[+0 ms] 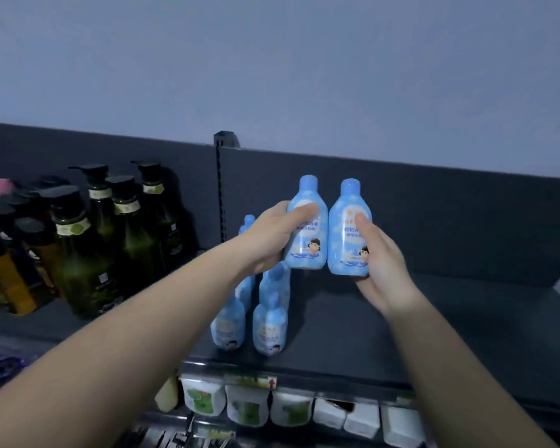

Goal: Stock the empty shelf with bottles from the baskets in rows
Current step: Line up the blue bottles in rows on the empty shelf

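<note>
My left hand (pixel 272 237) grips a light blue bottle (pixel 306 227) with a cartoon label, held upright above the dark shelf (pixel 385 334). My right hand (pixel 380 263) grips a second, matching blue bottle (pixel 348 240) right beside it, the two nearly touching. Both are held near the shelf's back panel. Below my left hand, several of the same blue bottles (pixel 269 324) stand in two short rows at the shelf's left end. No basket is in view.
Dark green pump bottles (pixel 123 227) and amber bottles (pixel 10 279) fill the neighbouring shelf section on the left, past an upright divider (pixel 220 189). White pouches with green labels (pixel 246 409) line the lower shelf. The shelf surface right of the blue rows is bare.
</note>
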